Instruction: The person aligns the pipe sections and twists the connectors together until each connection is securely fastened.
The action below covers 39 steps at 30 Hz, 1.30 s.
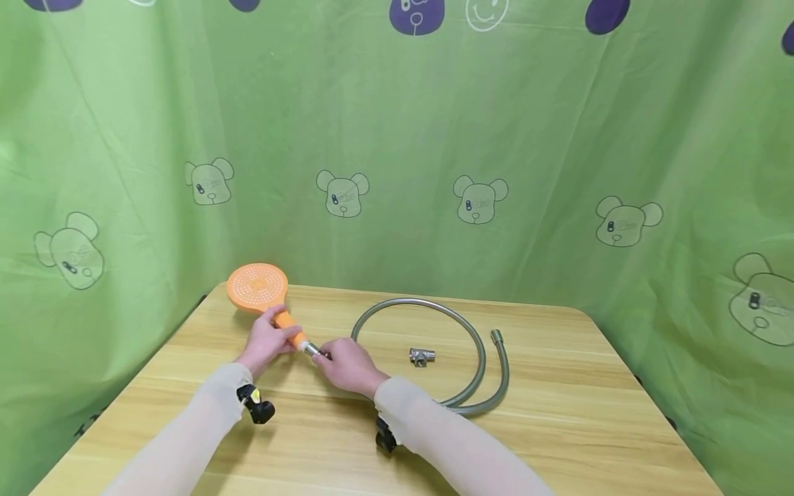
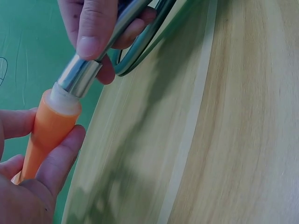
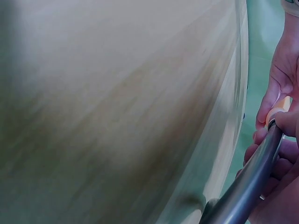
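An orange shower head with a round, dotted face is held by its handle in my left hand, at the table's far left. My right hand grips the grey shower hose just behind its metal end nut. That nut meets the white collar at the bottom of the orange handle; how far it is threaded on cannot be seen. From my right hand the hose loops across the table, its other end lying loose on the right.
A small metal tee fitting lies on the wooden table, inside the hose loop. Green curtains with bear prints hang behind the table and along both sides.
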Each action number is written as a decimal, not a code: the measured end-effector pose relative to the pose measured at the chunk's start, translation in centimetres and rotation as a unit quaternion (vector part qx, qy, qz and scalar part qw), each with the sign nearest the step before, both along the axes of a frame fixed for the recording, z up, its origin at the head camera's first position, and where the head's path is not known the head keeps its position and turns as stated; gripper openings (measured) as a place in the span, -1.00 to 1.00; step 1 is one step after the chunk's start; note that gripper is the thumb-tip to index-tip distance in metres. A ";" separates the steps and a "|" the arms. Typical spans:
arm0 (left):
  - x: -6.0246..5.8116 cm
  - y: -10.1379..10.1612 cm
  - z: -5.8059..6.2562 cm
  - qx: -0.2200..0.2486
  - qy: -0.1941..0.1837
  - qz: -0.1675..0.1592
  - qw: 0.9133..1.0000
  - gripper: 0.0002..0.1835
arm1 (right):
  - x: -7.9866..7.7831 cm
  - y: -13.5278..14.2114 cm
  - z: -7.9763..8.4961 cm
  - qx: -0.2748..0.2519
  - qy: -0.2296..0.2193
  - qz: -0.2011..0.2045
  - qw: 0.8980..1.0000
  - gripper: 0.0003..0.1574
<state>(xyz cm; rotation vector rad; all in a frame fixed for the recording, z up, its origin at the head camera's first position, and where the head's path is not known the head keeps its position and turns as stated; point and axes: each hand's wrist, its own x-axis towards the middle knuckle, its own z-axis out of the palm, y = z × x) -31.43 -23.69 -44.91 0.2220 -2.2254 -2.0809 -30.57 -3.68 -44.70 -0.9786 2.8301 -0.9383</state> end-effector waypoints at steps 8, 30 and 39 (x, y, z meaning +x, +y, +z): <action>-0.1 0.6 0.0 0.015 0.013 0.013 1.000 -0.18 | 0.1 0.0 0.2 -0.003 0.007 -0.009 1.000 -0.69; 0.1 0.7 0.5 -0.003 0.005 0.039 0.999 -0.18 | 0.1 -0.5 0.3 -0.009 -0.004 -0.027 1.000 -0.67; 0.3 0.9 0.7 0.012 0.026 0.047 0.998 -0.20 | -0.6 -0.5 0.2 -0.056 -0.053 -0.009 0.997 -0.64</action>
